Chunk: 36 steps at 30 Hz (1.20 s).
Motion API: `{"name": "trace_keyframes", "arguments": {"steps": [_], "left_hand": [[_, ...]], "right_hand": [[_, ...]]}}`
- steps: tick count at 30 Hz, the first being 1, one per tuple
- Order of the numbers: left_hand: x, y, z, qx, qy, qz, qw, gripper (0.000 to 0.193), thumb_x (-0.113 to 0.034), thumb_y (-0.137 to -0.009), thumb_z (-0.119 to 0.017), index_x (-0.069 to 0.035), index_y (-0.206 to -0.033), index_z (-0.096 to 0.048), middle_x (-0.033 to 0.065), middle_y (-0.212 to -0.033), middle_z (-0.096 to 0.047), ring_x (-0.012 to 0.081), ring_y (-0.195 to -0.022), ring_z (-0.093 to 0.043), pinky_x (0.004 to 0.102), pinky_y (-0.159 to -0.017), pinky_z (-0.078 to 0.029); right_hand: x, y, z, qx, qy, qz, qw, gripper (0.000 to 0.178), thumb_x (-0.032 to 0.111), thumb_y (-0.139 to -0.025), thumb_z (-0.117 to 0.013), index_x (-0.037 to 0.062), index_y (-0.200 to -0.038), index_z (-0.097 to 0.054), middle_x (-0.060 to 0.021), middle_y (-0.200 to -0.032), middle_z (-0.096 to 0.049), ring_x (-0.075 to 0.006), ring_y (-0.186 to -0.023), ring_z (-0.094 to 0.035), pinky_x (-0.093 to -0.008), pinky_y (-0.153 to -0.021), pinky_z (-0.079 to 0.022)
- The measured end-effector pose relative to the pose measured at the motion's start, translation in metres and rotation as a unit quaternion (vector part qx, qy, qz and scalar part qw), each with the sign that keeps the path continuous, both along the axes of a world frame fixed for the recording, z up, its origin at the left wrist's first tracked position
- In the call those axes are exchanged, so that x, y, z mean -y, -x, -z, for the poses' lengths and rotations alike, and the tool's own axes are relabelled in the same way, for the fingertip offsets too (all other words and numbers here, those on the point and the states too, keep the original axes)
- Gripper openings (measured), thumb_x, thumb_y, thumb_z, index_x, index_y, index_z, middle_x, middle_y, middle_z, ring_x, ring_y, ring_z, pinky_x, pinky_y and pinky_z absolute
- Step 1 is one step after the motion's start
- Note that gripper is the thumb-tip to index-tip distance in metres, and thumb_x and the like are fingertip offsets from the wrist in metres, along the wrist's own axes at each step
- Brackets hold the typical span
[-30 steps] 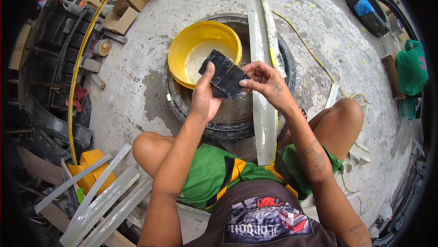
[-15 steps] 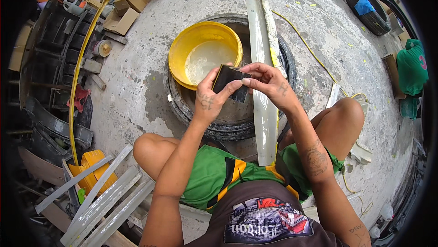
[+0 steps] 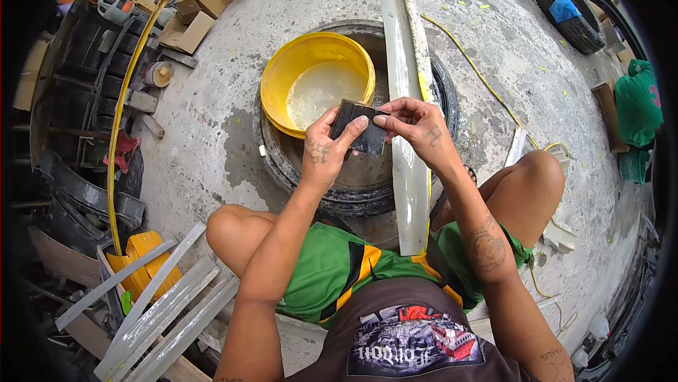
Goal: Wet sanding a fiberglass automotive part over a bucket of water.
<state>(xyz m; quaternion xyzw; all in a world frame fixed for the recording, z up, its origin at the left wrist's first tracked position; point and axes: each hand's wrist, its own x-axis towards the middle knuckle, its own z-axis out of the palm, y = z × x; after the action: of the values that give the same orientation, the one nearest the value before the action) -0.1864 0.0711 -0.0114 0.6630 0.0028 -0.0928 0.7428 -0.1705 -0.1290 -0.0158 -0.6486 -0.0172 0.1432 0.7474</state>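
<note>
Both my hands hold a small folded sheet of black sandpaper (image 3: pixel 369 142) in front of me, beside the bucket's near rim. My left hand (image 3: pixel 323 147) grips its left side, thumb pressed flat on the face. My right hand (image 3: pixel 424 128) pinches the upper right edge between thumb and fingers. Just beyond is a yellow bucket (image 3: pixel 277 85) with cloudy water in it, resting on a black tyre (image 3: pixel 353 202) that lies flat. A long grey-white panel strip (image 3: pixel 411 198) leans across the tyre's right side toward my lap, passing behind my right hand.
At lower left lie several grey strips (image 3: pixel 166 318) and a yellow plastic piece (image 3: pixel 152 269). Car parts (image 3: pixel 78 99) and cardboard boxes (image 3: pixel 187 32) crowd the left. A yellow cord (image 3: pixel 466 57) crosses the floor. Another tyre (image 3: pixel 565 18) lies at far right.
The sandpaper has turned so its face lies flatter toward me. My left thumb has shifted onto it, and my right fingers have moved slightly along its edge.
</note>
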Motion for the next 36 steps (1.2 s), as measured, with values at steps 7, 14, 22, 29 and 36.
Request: {"name": "trace_keyframes", "arguments": {"steps": [7,14,22,29,36], "left_hand": [[0.008,0.0,0.016,0.021,0.045,0.039,0.998,0.038,-0.034,-0.107,-0.059,0.0,-0.125,-0.063,0.0024,-0.109,-0.067,0.0077,-0.097,-0.061,0.0248,-0.086,-0.05],[0.006,-0.001,0.004,-0.036,0.131,0.067,0.988,0.04,-0.035,-0.109,-0.054,-0.002,-0.13,-0.062,0.0028,-0.114,-0.067,0.0078,-0.102,-0.063,0.0255,-0.087,-0.051],[0.008,0.002,0.001,-0.111,0.223,0.057,0.967,0.045,-0.044,-0.11,-0.047,-0.005,-0.13,-0.061,0.0044,-0.112,-0.07,0.0108,-0.095,-0.068,0.029,-0.076,-0.055],[0.002,0.006,0.009,-0.173,0.348,0.088,0.917,0.046,-0.041,-0.11,-0.046,-0.003,-0.134,-0.057,0.0114,-0.111,-0.071,0.0217,-0.095,-0.072,0.033,-0.077,-0.06],[-0.035,0.003,-0.031,-0.003,0.1,0.153,0.983,0.041,-0.029,-0.106,-0.06,0.002,-0.132,-0.067,0.0071,-0.108,-0.073,0.0104,-0.089,-0.066,0.0263,-0.083,-0.055]], "right_hand": [[-0.007,0.003,0.0,-0.017,-0.051,0.047,0.997,0.027,0.007,-0.091,-0.079,-0.0037,-0.113,-0.069,-0.0065,-0.086,-0.072,-0.0129,-0.074,-0.07,-0.0262,-0.07,-0.058],[-0.001,0.002,0.004,0.017,-0.033,0.043,0.998,0.033,0.006,-0.09,-0.079,-0.0039,-0.12,-0.068,-0.0036,-0.087,-0.07,-0.0104,-0.078,-0.069,-0.0252,-0.075,-0.058],[0.001,0.0,-0.002,0.017,-0.006,0.013,1.0,0.035,0.01,-0.092,-0.078,-0.0062,-0.122,-0.071,-0.0074,-0.092,-0.075,-0.0114,-0.076,-0.067,-0.0251,-0.075,-0.054],[0.009,-0.008,0.005,0.142,0.04,-0.022,0.989,0.033,0.006,-0.084,-0.082,0.002,-0.116,-0.073,-0.0083,-0.122,-0.063,-0.0168,-0.108,-0.062,-0.0319,-0.092,-0.053],[-0.018,0.002,0.017,0.09,-0.05,-0.007,0.995,0.063,0.01,-0.083,-0.084,0.0035,-0.137,-0.052,-0.0076,-0.113,-0.063,-0.0177,-0.107,-0.062,-0.032,-0.089,-0.057]]}}
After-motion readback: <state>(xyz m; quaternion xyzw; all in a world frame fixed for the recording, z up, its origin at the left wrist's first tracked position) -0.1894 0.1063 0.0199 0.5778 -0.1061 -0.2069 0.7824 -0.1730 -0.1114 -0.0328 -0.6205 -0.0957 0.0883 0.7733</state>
